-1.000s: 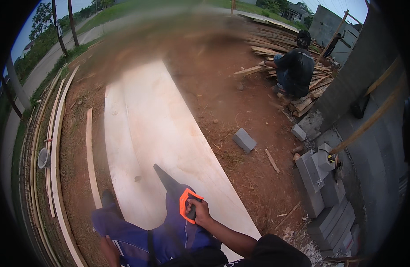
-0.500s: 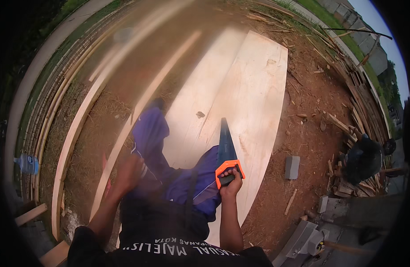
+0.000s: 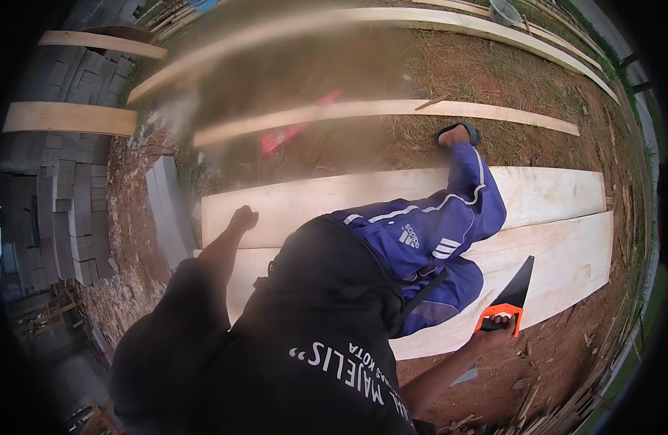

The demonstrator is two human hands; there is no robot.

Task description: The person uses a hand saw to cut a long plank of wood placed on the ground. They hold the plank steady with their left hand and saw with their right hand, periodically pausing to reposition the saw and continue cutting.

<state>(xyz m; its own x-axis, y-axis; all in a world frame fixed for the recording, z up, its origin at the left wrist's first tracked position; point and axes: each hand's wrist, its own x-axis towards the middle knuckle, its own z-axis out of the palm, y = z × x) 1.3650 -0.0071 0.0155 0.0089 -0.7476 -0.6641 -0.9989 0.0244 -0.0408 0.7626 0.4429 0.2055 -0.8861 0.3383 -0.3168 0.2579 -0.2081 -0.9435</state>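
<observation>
My right hand (image 3: pixel 499 326) grips the orange and black handle of a handsaw (image 3: pixel 517 284). The saw's dark, tapering blade points up and away over the right part of a pale wooden board (image 3: pixel 566 257). A second pale board (image 3: pixel 551 192) lies alongside it on the far side. My left hand (image 3: pixel 241 220) is above the left end of the boards, fingers curled in, with nothing seen in it. My legs in blue trousers cover the middle of both boards, and one sandalled foot is on the ground beyond them.
A long narrow timber (image 3: pixel 392 109) lies beyond the boards, with a pink scrap (image 3: pixel 279 138) beside it. A longer beam (image 3: pixel 450 27) runs farther off. Grey blocks (image 3: pixel 80 217) are stacked at the left, and a bucket (image 3: pixel 504 12) stands at the far edge.
My view has swung to the left, so the boards now run across the picture. The handsaw stays in my right hand. My left hand has moved away from my leg.
</observation>
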